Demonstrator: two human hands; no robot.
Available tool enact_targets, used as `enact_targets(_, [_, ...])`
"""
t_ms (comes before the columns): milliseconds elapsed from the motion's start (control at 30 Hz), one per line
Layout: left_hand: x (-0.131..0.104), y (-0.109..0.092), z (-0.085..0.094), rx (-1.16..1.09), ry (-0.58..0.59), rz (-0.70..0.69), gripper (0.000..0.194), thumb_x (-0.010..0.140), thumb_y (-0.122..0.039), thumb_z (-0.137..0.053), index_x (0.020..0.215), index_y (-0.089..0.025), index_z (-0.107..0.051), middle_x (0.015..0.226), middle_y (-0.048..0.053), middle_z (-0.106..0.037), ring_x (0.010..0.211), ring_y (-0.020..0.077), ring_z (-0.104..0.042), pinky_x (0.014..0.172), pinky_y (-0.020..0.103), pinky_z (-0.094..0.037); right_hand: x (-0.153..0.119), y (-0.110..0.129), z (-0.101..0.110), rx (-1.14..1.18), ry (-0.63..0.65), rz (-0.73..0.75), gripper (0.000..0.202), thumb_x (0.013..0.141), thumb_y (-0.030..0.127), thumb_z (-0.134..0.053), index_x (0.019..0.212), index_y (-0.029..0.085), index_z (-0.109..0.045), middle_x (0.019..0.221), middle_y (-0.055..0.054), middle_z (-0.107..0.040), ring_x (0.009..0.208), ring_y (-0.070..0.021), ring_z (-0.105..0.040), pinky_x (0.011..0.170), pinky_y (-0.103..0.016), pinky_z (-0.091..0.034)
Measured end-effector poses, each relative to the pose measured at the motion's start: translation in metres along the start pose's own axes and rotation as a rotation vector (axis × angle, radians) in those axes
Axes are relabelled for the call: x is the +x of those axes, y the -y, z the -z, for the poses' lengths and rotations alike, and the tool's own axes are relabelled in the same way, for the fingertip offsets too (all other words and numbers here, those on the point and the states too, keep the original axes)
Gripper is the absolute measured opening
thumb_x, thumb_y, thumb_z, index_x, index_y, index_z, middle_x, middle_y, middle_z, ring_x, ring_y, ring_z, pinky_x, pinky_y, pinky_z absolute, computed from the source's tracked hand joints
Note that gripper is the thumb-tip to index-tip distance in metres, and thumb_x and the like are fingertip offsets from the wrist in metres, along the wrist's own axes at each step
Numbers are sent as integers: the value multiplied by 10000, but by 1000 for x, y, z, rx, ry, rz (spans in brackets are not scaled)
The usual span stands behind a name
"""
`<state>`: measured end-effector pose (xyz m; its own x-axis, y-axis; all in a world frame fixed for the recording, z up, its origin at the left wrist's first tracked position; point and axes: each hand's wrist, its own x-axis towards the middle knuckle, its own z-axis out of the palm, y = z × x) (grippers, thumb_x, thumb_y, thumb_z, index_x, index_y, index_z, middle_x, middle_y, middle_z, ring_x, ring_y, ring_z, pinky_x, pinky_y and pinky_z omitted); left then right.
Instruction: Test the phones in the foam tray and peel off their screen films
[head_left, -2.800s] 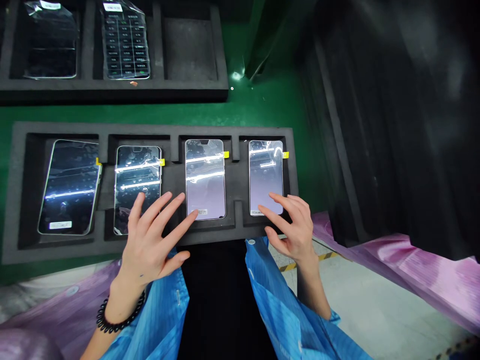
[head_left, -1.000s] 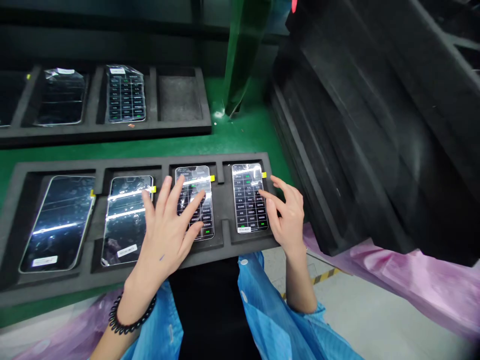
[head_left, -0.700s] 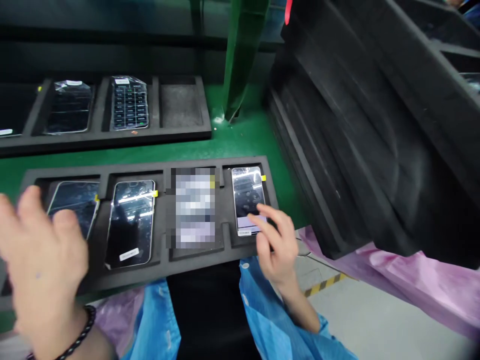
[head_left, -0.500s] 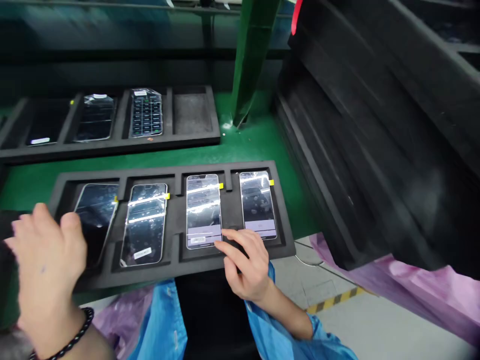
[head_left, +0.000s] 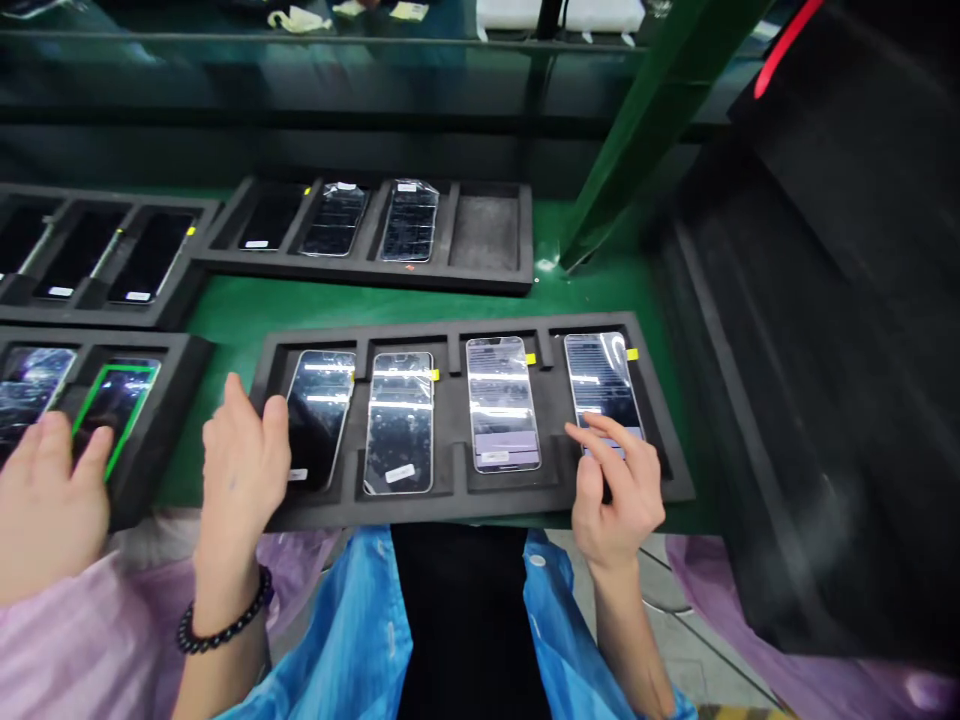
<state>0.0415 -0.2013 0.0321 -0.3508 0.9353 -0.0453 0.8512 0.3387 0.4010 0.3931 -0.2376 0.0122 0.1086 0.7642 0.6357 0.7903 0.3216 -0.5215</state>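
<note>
A black foam tray (head_left: 405, 512) lies in front of me with phones in its pockets. My right hand (head_left: 619, 485) is over the lower end of the rightmost phone (head_left: 604, 370), fingers stretched out and holding nothing; whether a fingertip touches the screen I cannot tell. To its left is a lit phone (head_left: 501, 385) with pale bars low on its screen. Farther left come a dark phone with a white label (head_left: 400, 420) and a tilted phone (head_left: 319, 415). My left hand (head_left: 244, 455), a beaded bracelet on its wrist, is at the tray's left end, thumb and forefinger apart.
A co-worker's hand (head_left: 56, 490) is over another tray (head_left: 191, 365) at left. Behind are a tray of phones with a vacant pocket (head_left: 487, 232) and a further tray (head_left: 169, 310). A green post (head_left: 652, 130) and large black foam pieces (head_left: 840, 350) stand on the right.
My right hand has moved from the third phone to the rightmost one. The view has swung left, bringing in the co-worker's hand and more trays. My left hand remains by the tray's left end.
</note>
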Motion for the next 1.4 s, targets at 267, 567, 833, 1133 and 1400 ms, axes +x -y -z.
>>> enact_targets(267, [-63, 14, 2, -33, -3, -67, 688, 988, -522, -338, 1634, -344, -183, 1502, 135, -531, 1407, 376, -502, 1100, 650, -457, 19, 36, -23, -25, 373, 134, 231, 942, 106, -587, 1097, 236, -699, 1281, -79, -692, 1144, -262, -645, 1132, -544, -414])
enact_targets(567, [-31, -29, -27, 171, 27, -543, 742, 1010, -482, -460, 1627, -189, -171, 1703, 250, -116, 1587, 440, -101, 1186, 776, -151, 24, 42, -52, -167, 494, 159, 193, 984, 163, -543, 1111, 187, -687, 1379, -132, -641, 1225, -311, -590, 1145, -619, -392])
enact_targets(833, [-28, -14, -54, 154, -132, -461, 650, 1035, -380, -319, 1628, -177, -144, 1668, 274, -216, 1582, 427, -148, 1170, 759, -210, 22, 45, -49, -145, 522, 158, 253, 993, 140, -491, 1184, 205, -644, 1388, -103, -634, 1288, -260, -578, 1201, -578, -395])
enact_targets(1133, [-11, 16, -103, 47, -309, -428, 670, 1017, -475, -305, 1619, -204, -194, 1684, 199, -237, 1600, 365, -116, 1223, 724, -112, 16, 18, -62, -44, 407, 378, 469, 865, 110, -543, 1317, 238, -563, 1252, -60, -721, 1128, -256, -692, 1080, -514, -557])
enact_targets(1400, [-12, 1, -89, -246, -269, -267, 638, 1000, -552, -300, 1516, -203, -436, 1646, 161, -357, 1578, 353, -231, 1258, 695, -97, 11, 23, -71, 187, 298, 415, 466, 807, 68, -503, 1233, 239, -584, 1137, -37, -744, 1037, -206, -696, 1108, -426, -525])
